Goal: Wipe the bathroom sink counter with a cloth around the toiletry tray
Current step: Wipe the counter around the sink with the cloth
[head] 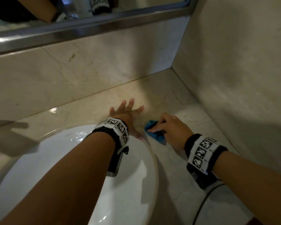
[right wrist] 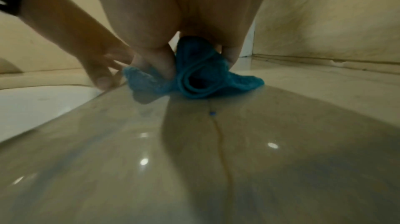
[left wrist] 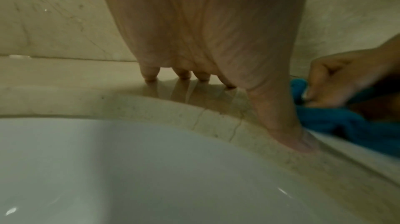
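Your right grip [head: 168, 127] is closed around the blue cloth [head: 154, 131], pressing it on the bench [head: 177, 101]. The side wall [head: 234, 78] is near on its right. The sink [head: 131, 184] edge lies left, where your left grip [head: 126, 111] rests flat, fingers spread.

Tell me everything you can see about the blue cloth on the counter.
The blue cloth is a small, bunched piece of fuzzy, terry-like fabric with a stitched hem showing along a fold. The right hand grips it from above, fingers curled round it, pressing it onto the glossy beige marble counter. It sits just right of the white sink, close beside the thumb of the left hand, which rests spread flat on the counter. Whether it is wet cannot be told.
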`<state>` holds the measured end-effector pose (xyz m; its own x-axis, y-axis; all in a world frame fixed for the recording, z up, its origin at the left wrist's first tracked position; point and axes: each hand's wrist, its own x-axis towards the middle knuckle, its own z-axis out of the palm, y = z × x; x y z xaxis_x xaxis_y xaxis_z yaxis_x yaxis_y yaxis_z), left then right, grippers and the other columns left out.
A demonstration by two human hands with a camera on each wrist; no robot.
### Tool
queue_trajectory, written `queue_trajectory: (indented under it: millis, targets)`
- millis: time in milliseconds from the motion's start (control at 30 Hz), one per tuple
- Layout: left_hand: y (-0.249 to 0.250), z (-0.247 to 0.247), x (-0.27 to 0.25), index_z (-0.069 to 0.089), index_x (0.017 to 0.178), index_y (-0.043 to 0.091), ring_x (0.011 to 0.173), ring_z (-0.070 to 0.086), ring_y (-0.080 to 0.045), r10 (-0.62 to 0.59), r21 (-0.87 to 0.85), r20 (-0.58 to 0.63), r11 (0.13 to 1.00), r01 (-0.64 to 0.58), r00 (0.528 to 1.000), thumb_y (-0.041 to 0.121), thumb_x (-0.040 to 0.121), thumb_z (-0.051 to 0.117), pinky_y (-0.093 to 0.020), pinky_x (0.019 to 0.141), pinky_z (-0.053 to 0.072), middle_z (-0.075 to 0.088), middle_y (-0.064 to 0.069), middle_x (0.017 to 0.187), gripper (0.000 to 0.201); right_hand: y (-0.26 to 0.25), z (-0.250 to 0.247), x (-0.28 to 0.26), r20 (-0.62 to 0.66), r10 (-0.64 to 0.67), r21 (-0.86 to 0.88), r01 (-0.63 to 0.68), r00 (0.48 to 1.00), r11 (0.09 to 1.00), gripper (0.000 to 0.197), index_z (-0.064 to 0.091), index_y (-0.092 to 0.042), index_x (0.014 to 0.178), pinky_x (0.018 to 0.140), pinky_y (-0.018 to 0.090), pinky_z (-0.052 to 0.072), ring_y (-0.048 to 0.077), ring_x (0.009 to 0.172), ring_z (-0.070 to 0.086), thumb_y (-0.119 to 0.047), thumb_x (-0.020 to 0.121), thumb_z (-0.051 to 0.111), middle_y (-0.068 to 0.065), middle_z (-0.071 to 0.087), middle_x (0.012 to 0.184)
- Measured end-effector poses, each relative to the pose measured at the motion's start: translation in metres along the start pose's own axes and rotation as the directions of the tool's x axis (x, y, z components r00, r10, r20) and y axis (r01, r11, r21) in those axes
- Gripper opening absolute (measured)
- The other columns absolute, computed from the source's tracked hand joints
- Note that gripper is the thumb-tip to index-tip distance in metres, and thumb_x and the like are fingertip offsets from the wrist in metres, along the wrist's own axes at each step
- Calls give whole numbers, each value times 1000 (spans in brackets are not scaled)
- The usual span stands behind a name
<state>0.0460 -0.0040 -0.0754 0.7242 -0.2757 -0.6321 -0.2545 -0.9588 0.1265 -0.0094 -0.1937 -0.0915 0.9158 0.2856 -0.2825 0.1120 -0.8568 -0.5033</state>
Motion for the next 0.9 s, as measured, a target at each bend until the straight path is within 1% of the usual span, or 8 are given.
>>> queue_trajectory:
  millis: [133, 267, 433, 533, 667, 733, 800, 900]
  targets:
    - [1, 0, 1, -10, 146, 46, 144, -19, -26, -11, -5, 2, 1000, 11, 1000, 65, 61, 75, -60, 113, 1, -28, 5, 155, 122, -4, 0, 20, -85, 30, -45, -34, 996, 998, 42, 63, -34, 116, 94, 29, 42, 22, 104, 45, -8, 83, 63, -4, 38, 102]
    - [4, -4, 0, -7, 147, 45, 145, -18, -26, -18, -22, 3, 1000, 18, 1000, 62, 60, 77, -60, 113, 3, -25, 4, 156, 122, -4, 6, -14, -24, 9, 74, -7, 1000, 997, 31, 60, -47, 83, 82, 26, 43, 20, 97, 48, -18, 80, 71, -6, 41, 96]
    - [16, -1, 1, -4, 150, 39, 144, -15, -31, -70, -101, -17, 993, 68, 997, 63, 63, 73, -61, 112, 5, -18, -1, 158, 119, 24, -1, -46, 151, -78, -92, 92, 986, 991, 24, 65, -33, 106, 76, 19, 30, 16, 97, 44, -19, 88, 59, -1, 48, 105]
    - [26, -2, 0, -8, 149, 39, 144, -18, -33, -132, -71, 24, 989, 133, 991, 70, 57, 74, -61, 112, 6, -22, -1, 156, 126, 28, -14, -28, 15, 13, 31, -13, 1000, 999, 30, 64, -18, 95, 71, 27, 40, 19, 89, 52, -44, 79, 62, 4, 53, 97]
    - [26, 4, 0, -17, 146, 41, 142, -25, -31, -129, -76, 34, 988, 132, 991, 69, 49, 78, -64, 112, 1, -34, 1, 152, 138, 45, -27, 17, -193, 193, 176, -159, 962, 971, 30, 54, -17, 77, 71, 41, 49, 28, 89, 58, -42, 74, 72, 14, 57, 97]
    - [23, 5, 0, -17, 145, 42, 142, -26, -30, -124, -96, 37, 987, 127, 992, 69, 50, 79, -63, 112, 1, -35, 2, 152, 138, 54, -35, 28, -157, 255, 105, -241, 954, 965, 13, 61, -26, 93, 86, 42, 46, 30, 101, 54, -30, 82, 66, 11, 54, 107]
    - [22, 5, 0, -17, 145, 44, 141, -27, -29, -123, -110, 36, 986, 126, 992, 68, 49, 79, -64, 112, -1, -36, 2, 151, 138, 68, -41, 30, -166, 268, -67, -282, 949, 957, 42, 58, -31, 123, 101, 40, 40, 33, 115, 46, -9, 87, 56, 10, 47, 122]
    - [22, 4, 2, -18, 144, 45, 140, -29, -29, -119, -120, 42, 985, 124, 992, 68, 48, 80, -64, 112, -2, -37, 3, 151, 139, 69, -39, 15, -176, 253, -52, -265, 951, 963, 50, 52, -27, 131, 101, 32, 37, 33, 115, 45, -2, 88, 53, 11, 46, 122]
